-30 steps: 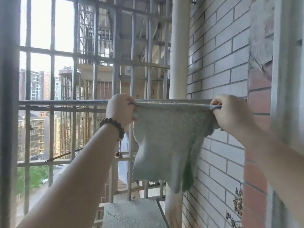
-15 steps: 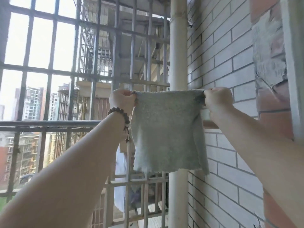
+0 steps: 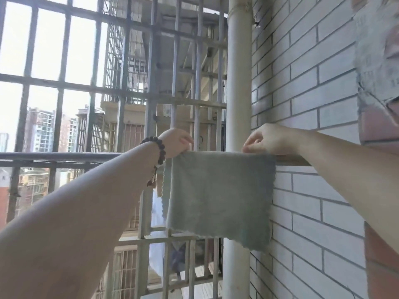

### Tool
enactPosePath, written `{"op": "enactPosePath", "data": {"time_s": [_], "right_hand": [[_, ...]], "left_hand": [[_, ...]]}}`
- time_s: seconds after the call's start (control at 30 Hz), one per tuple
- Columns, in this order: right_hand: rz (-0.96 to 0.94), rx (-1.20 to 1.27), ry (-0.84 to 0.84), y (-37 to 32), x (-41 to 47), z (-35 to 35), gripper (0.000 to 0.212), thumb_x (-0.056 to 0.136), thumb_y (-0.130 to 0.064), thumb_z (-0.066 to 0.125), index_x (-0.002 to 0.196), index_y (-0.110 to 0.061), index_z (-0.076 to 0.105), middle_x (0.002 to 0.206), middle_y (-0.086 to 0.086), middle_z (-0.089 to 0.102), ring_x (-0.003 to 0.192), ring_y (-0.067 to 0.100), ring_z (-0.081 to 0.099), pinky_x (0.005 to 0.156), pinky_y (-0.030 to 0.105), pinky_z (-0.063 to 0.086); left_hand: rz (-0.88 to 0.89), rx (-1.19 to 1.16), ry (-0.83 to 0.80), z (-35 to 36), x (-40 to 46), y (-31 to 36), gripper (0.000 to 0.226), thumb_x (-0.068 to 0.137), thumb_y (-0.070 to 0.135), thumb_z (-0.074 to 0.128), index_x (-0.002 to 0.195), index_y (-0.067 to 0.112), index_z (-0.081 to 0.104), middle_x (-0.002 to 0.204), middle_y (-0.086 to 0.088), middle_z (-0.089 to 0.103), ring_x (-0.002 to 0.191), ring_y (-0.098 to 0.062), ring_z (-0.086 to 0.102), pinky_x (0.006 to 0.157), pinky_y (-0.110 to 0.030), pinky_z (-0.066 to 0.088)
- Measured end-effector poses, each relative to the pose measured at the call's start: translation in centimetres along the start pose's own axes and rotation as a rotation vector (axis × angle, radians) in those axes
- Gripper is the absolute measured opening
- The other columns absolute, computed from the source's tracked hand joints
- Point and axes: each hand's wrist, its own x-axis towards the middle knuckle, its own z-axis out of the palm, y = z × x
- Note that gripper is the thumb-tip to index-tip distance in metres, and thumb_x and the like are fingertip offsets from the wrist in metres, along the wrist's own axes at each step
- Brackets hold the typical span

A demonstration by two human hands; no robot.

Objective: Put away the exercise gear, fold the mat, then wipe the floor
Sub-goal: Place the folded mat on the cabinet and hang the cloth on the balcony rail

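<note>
Cloth (image 3: 219, 196) is hanging draped over a horizontal rail (image 3: 60, 156) that is running along a barred balcony opening toward a brick wall (image 3: 313, 87), with most of the fabric dropping on the near side in front of a vertical pipe (image 3: 238, 83). By the look of it, the wiping step is behind the person and the rag is being put up to dry. The left hand (image 3: 176, 145), with a beaded bracelet (image 3: 157, 151) on its wrist, is pinching the cloth's upper left corner at the rail. The right hand (image 3: 267, 139) is hovering at the upper right edge with fingers loosely curled, fingertips touching or just above the fold; I cannot tell whether it is actually gripping. Next, the move is probably calling for evening out the top edge so the cloth is sitting balanced, then letting go with both hands.
</note>
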Motion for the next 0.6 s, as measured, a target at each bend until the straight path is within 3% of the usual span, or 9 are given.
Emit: {"op": "enactPosePath", "data": {"time_s": [0.1,0.23,0.3,0.43,0.53,0.6], "right_hand": [[-0.068,-0.025,0.007,0.1,0.0,0.2,0.011,0.081,-0.028,0.074,0.091,-0.024,0.075,0.083,-0.010,0.068,0.081,0.005,0.061,0.071,0.020,0.045],[-0.099,-0.051,0.122,0.3,0.4,0.6,0.003,0.083,-0.020,0.072,0.082,-0.021,0.075,0.072,-0.010,0.065,0.071,0.004,0.057,0.059,0.018,0.038],[-0.108,-0.062,0.161,0.3,0.5,0.6,0.006,0.086,-0.019,0.069,0.084,-0.020,0.074,0.076,-0.007,0.066,0.072,0.006,0.056,0.062,0.020,0.039],[-0.066,-0.041,0.414,0.2,1.1,0.0,0.010,0.090,-0.013,0.061,0.088,-0.012,0.071,0.083,0.002,0.065,0.078,0.018,0.056,0.071,0.025,0.039],[0.050,-0.291,0.222,0.5,1.7,0.1,0.012,0.087,-0.013,0.062,0.089,-0.015,0.073,0.093,0.003,0.071,0.085,0.021,0.062,0.073,0.027,0.048],[0.076,-0.334,0.175,0.5,1.6,-0.1,0.011,0.087,-0.016,0.064,0.093,-0.016,0.073,0.098,0.003,0.070,0.089,0.021,0.062,0.074,0.026,0.047]], "left_hand": [[-0.037,-0.049,0.085,-0.7,-0.1,-0.7,0.017,0.088,0.013,0.062,0.096,0.026,0.068,0.107,0.001,0.068,0.095,-0.015,0.064,0.066,-0.014,0.044],[-0.077,-0.044,0.283,-1.1,-1.7,-0.7,0.019,0.091,0.010,0.059,0.105,0.008,0.072,0.106,-0.007,0.070,0.096,-0.022,0.065,0.077,-0.025,0.048],[-0.088,-0.036,0.256,-0.6,-2.8,-0.9,0.020,0.093,0.012,0.059,0.107,0.007,0.072,0.109,-0.008,0.069,0.096,-0.023,0.065,0.076,-0.023,0.046],[-0.109,-0.023,0.175,0.1,-3.2,-1.0,0.024,0.094,0.005,0.053,0.108,0.008,0.073,0.112,-0.011,0.068,0.097,-0.025,0.063,0.080,-0.026,0.046],[-0.157,-0.023,0.174,0.1,-3.0,-1.0,0.024,0.095,0.007,0.053,0.108,0.010,0.073,0.114,-0.007,0.068,0.104,-0.024,0.063,0.086,-0.027,0.048],[-0.163,-0.010,0.203,0.1,-3.0,-1.5,0.018,0.093,0.012,0.058,0.100,0.014,0.074,0.108,-0.004,0.070,0.098,-0.022,0.064,0.084,-0.029,0.050]]}}
